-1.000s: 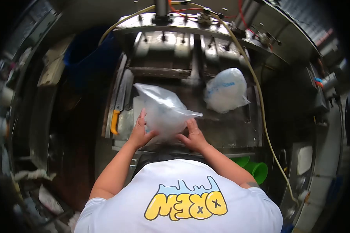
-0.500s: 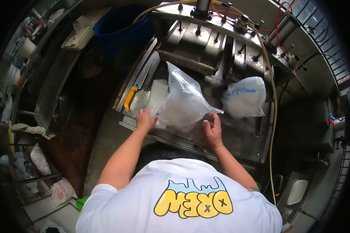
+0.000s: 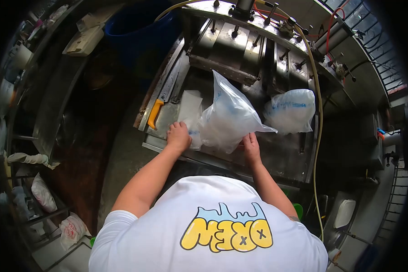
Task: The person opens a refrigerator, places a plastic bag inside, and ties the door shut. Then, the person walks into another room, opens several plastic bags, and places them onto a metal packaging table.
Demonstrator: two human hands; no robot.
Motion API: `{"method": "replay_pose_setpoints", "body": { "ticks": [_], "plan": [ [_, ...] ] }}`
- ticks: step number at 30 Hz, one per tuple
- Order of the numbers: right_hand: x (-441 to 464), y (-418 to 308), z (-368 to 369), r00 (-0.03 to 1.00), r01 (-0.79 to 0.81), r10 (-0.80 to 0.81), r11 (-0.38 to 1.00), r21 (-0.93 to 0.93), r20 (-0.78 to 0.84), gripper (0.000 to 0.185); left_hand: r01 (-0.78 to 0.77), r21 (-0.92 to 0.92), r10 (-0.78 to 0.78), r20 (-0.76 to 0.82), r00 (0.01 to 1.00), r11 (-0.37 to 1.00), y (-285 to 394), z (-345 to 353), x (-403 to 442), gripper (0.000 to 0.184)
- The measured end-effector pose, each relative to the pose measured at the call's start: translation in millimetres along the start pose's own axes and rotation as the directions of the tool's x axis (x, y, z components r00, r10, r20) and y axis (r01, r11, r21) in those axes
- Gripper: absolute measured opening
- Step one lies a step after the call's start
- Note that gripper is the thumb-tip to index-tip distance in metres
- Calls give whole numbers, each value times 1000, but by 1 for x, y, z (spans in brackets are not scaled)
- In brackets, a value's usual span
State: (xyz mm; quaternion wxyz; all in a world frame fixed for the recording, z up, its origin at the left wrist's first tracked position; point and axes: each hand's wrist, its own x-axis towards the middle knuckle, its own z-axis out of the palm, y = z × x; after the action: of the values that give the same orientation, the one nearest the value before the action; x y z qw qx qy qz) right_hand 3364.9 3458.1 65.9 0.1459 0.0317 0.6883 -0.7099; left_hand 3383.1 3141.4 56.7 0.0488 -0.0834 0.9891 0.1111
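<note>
A filled, clear plastic bag (image 3: 231, 119) with a pointed top stands in front of me on the metal work surface. My left hand (image 3: 179, 137) rests on the near part of a flat stack of plastic bags (image 3: 190, 109), just left of the filled bag; its fingers are bent down and their tips are hard to make out. My right hand (image 3: 251, 147) is at the filled bag's lower right side, fingers together and pointing up, their tips partly behind the bag's edge. A second filled bag (image 3: 291, 111) with blue print sits further right.
A yellow-handled knife (image 3: 156, 113) lies at the surface's left side. Behind the bags is a metal press (image 3: 231, 50) with rods and hoses. A pale hose (image 3: 320, 136) runs down the right side. A blue bin (image 3: 138, 31) stands at the back left.
The filled bag in front now stands further right of the flat bags. My left hand has moved onto the flat stack, and my right hand's fingers have come together against the bag.
</note>
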Motion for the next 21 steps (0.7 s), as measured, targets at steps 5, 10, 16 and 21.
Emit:
{"method": "replay_pose_setpoints", "body": {
  "ticks": [5, 10, 16, 21],
  "plan": [
    [-9, 1, 1, 994, -86, 99, 976, 202, -56, 55, -38, 146, 40, -9, 999, 989, -6, 16, 15, 27],
    [-9, 37, -30, 913, -255, 173, 949, -187, -370, 60, -72, 69, 67, 79, 995, 995, -27, 6, 31, 22],
    [-17, 68, -41, 932, 113, -326, 678, -727, -159, 68, 107, -657, 35, 199, 979, 746, -78, -23, 28, 30],
    [-8, 73, -42, 941, 70, -287, 685, -725, -180, 69, 154, -809, -134, 93, 987, 568, -103, -20, 32, 45]
  ]
}}
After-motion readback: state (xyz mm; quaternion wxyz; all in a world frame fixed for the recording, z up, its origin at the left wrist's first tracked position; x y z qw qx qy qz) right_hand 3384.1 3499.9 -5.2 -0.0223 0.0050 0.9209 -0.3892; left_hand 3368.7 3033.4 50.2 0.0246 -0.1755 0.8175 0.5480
